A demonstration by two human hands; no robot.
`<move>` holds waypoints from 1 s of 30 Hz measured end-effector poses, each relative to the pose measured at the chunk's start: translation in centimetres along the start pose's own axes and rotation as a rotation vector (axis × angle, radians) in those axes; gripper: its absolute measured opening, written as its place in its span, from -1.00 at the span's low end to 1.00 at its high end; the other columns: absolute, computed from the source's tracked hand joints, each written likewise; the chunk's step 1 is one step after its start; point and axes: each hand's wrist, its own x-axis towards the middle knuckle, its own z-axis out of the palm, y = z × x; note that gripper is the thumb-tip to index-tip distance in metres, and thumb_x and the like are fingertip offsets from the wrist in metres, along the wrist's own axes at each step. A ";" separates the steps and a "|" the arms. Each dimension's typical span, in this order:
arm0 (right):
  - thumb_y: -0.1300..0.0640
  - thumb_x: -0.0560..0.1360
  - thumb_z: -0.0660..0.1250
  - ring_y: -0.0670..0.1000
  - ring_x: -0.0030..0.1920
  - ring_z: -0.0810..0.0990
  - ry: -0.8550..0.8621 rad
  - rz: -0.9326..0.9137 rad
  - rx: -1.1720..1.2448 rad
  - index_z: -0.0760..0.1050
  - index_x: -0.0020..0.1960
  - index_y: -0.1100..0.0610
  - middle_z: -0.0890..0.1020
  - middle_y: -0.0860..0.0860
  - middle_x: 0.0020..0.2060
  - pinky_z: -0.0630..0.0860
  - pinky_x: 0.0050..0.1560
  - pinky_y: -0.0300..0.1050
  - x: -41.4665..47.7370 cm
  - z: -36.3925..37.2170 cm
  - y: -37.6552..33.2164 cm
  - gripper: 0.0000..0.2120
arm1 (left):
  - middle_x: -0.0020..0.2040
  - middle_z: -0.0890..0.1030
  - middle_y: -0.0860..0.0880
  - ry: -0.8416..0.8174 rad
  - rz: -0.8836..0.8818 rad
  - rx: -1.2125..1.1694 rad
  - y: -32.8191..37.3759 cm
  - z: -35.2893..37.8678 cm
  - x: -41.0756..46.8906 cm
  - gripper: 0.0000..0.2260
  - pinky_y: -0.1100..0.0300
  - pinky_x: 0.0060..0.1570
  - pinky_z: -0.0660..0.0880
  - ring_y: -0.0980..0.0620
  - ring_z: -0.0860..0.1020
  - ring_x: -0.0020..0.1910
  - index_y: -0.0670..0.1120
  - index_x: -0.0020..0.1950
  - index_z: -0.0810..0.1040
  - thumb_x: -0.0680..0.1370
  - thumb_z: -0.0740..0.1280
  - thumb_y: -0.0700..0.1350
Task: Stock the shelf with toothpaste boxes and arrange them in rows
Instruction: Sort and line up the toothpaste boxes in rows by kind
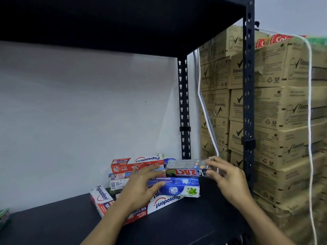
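A loose pile of toothpaste boxes lies on the black shelf (53, 225), near its back right corner. On top sit a red Pepsodent box (137, 163) and a Zact box (185, 172), over a blue mint box (178, 187). Two more Pepsodent boxes lie in front, one (159, 204) flat and one (101, 198) angled at the left. My right hand (224, 177) grips the right end of a grey box (184, 163) held just above the Zact box. My left hand (141, 184) hovers with fingers spread over the pile's middle, holding nothing.
A black shelf board hangs overhead and black slotted posts (248, 103) stand at the right. Stacked Rexona cartons (283, 106) fill the space beyond the posts, with a white cable (309, 103) hanging in front. Something green (4, 216) shows at the shelf's left edge.
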 end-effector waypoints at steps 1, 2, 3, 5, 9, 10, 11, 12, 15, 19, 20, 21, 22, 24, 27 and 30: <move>0.25 0.41 0.52 -0.42 0.20 0.46 0.011 -0.004 0.054 0.67 0.12 -0.10 0.52 -0.41 0.14 0.48 0.32 0.00 -0.2 -0.2 -0.4 -0.64 | 0.43 0.41 0.27 0.025 0.002 -0.018 -0.1 0.1 0.0 -0.53 -0.18 0.50 0.16 0.28 0.31 0.44 0.33 0.38 0.43 0.50 0.17 0.41; 0.28 0.41 0.51 -0.40 0.20 0.48 0.020 -0.009 0.107 0.67 0.10 -0.12 0.55 -0.39 0.13 0.49 0.32 0.06 -0.4 -0.4 -0.7 -0.62 | 0.43 0.42 0.28 0.061 0.012 -0.039 0.0 0.2 0.1 -0.55 -0.12 0.47 0.24 0.28 0.32 0.43 0.33 0.41 0.40 0.52 0.24 0.34; 0.30 0.41 0.51 -0.36 0.22 0.49 0.024 -0.013 0.154 0.67 0.09 -0.14 0.59 -0.34 0.13 0.48 0.34 0.07 -0.6 -0.5 -0.8 -0.61 | 0.42 0.43 0.28 0.096 0.021 -0.067 0.1 0.3 0.1 -0.54 -0.04 0.45 0.30 0.29 0.33 0.42 0.32 0.43 0.37 0.53 0.31 0.26; 0.32 0.41 0.50 -0.29 0.26 0.50 0.002 -0.015 0.233 0.69 0.08 -0.10 0.63 -0.25 0.15 0.44 0.38 0.06 -1.0 -0.4 -1.0 -0.61 | 0.41 0.42 0.31 0.129 0.015 -0.144 0.4 0.4 0.2 -0.48 0.17 0.42 0.34 0.31 0.35 0.41 0.29 0.47 0.35 0.53 0.40 0.14; 0.35 0.40 0.49 -0.13 0.31 0.53 -0.083 0.037 0.406 0.70 0.07 -0.05 0.64 -0.14 0.20 0.48 0.32 0.17 -1.5 0.5 -1.2 -0.63 | 0.34 0.47 0.28 0.224 -0.033 -0.265 1.0 0.1 0.2 -0.56 0.40 0.30 0.36 0.36 0.38 0.34 0.21 0.37 0.51 0.51 0.47 -0.03; 0.37 0.40 0.48 -0.11 0.30 0.54 -0.101 0.053 0.439 0.71 0.06 -0.04 0.64 -0.12 0.20 0.50 0.30 0.16 -1.6 0.9 -1.4 -0.63 | 0.30 0.47 0.29 0.256 -0.069 -0.305 1.1 -0.2 0.0 -0.60 0.42 0.25 0.41 0.39 0.39 0.30 0.19 0.32 0.56 0.51 0.48 -0.07; 0.38 0.40 0.47 -0.10 0.29 0.55 -0.112 0.064 0.464 0.71 0.05 -0.03 0.64 -0.11 0.20 0.51 0.28 0.16 -1.7 1.2 -1.6 -0.63 | 0.26 0.47 0.30 0.277 -0.110 -0.355 1.0 -0.5 -0.2 -0.64 0.42 0.18 0.46 0.42 0.40 0.27 0.14 0.28 0.59 0.51 0.48 -0.12; 0.39 0.40 0.47 -0.08 0.28 0.56 -0.125 0.068 0.480 0.71 0.05 -0.02 0.64 -0.10 0.19 0.52 0.27 0.16 -1.7 1.7 -1.8 -0.63 | 0.23 0.47 0.31 0.293 -0.142 -0.402 0.9 -0.7 -0.6 -0.66 0.42 0.11 0.51 0.43 0.40 0.25 0.09 0.25 0.62 0.50 0.48 -0.16; 0.36 0.40 0.49 -0.10 0.30 0.54 -0.178 0.070 0.435 0.69 0.09 -0.07 0.63 -0.14 0.20 0.52 0.29 0.04 -2.0 3.1 -2.3 -0.60 | 0.23 0.50 0.26 0.359 -0.184 -0.456 0.4 -1.8 -2.1 -0.69 0.30 0.03 0.59 0.33 0.44 0.26 0.05 0.20 0.65 0.49 0.49 -0.20; 0.31 0.37 0.55 -0.19 0.29 0.51 -0.261 0.067 0.307 0.64 0.15 -0.16 0.57 -0.22 0.24 0.50 0.29 -0.11 -2.7 5.6 -3.8 -0.51 | 0.22 0.55 0.16 0.429 -0.233 -0.493 0.0 -4.0 -4.9 -0.72 0.45 -0.08 0.54 0.20 0.52 0.23 0.08 0.14 0.65 0.50 0.47 -0.22; 0.31 0.37 0.54 -0.21 0.26 0.54 -0.268 0.066 0.299 0.63 0.13 -0.18 0.58 -0.22 0.22 0.54 0.22 -0.19 -2.9 6.2 -4.4 -0.51 | 0.21 0.57 0.17 0.462 -0.248 -0.491 -0.2 -4.6 -5.7 -0.72 0.41 -0.01 0.54 0.20 0.53 0.22 0.11 0.13 0.66 0.49 0.49 -0.21; 0.31 0.37 0.54 -0.21 0.21 0.57 -0.276 0.072 0.307 0.63 0.11 -0.19 0.60 -0.22 0.19 0.56 0.11 -0.27 -3.1 6.8 -5.2 -0.52 | 0.19 0.58 0.20 0.497 -0.276 -0.503 -0.5 -5.2 -6.3 -0.71 0.33 0.07 0.55 0.21 0.55 0.20 0.13 0.12 0.66 0.48 0.50 -0.19; 0.30 0.37 0.55 -0.20 0.16 0.61 -0.297 0.088 0.327 0.64 0.10 -0.19 0.62 -0.21 0.15 0.58 0.02 -0.30 -3.3 7.3 -6.1 -0.54 | 0.18 0.60 0.20 0.530 -0.314 -0.541 -0.7 -5.8 -7.0 -0.71 0.24 0.10 0.57 0.24 0.56 0.18 0.15 0.11 0.65 0.47 0.51 -0.17; 0.26 0.39 0.54 -0.16 0.08 0.66 -0.355 0.133 0.378 0.64 0.15 -0.13 0.68 -0.14 0.09 0.63 -0.06 -0.23 -3.8 8.5 -7.9 -0.57 | 0.17 0.63 0.16 0.561 -0.402 -0.674 -1.2 -7.1 -8.3 -0.67 0.15 -0.01 0.64 0.26 0.59 0.12 0.16 0.14 0.64 0.46 0.52 -0.17; 0.25 0.45 0.48 -0.01 -0.01 0.71 -0.401 0.226 0.603 0.64 0.16 -0.01 0.72 0.00 0.00 0.66 -0.09 -0.11 -4.4 10.4 -10.9 -0.67 | 0.12 0.67 0.13 0.562 -0.437 -0.806 -1.9 -8.9 -10.2 -0.53 0.22 -0.16 0.64 0.26 0.61 0.09 0.14 0.25 0.59 0.44 0.52 -0.28; 0.27 0.47 0.45 0.11 -0.03 0.72 -0.396 0.323 0.792 0.63 0.15 0.15 0.71 0.10 0.03 0.67 -0.05 -0.03 -4.7 12.9 -13.0 -0.75 | 0.14 0.65 0.16 0.677 -0.461 -0.797 -3.2 -10.1 -11.8 -0.46 0.33 -0.14 0.59 0.20 0.62 0.12 0.12 0.30 0.54 0.45 0.49 -0.35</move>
